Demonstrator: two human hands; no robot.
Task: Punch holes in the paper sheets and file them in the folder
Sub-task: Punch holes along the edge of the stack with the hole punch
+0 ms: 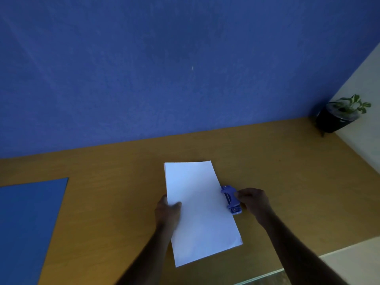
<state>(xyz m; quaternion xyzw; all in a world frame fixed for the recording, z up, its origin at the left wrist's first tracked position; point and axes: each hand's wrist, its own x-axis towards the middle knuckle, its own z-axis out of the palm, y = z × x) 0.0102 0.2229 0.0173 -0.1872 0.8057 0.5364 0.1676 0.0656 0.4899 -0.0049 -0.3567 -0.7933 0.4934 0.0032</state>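
Lighting is pretty dim here, so fine detail is hard to make out. Closest in, both forearms come up from the bottom edge, cut off by the frame. The paper sheets point(200, 210) are a plain white stack lying flat on the wooden desk point(115, 171), angled a bit, and I can't tell how many sheets there are. The left hand point(167, 210) grips the stack's left edge, thumb on top and the other fingers hidden underneath. On the right edge sits a small blue hole punch point(231, 199), its mouth side tucked against or over the paper, hard to say how far in. The right hand point(251, 201) has its fingers curled around the punch's outer side, holding it. Over at the left, a blue folder point(26, 223) lies flat, well apart from the paper and cropped by the frame. Far back right there's a potted plant point(341, 116) in the corner by the blue wall point(164, 68).
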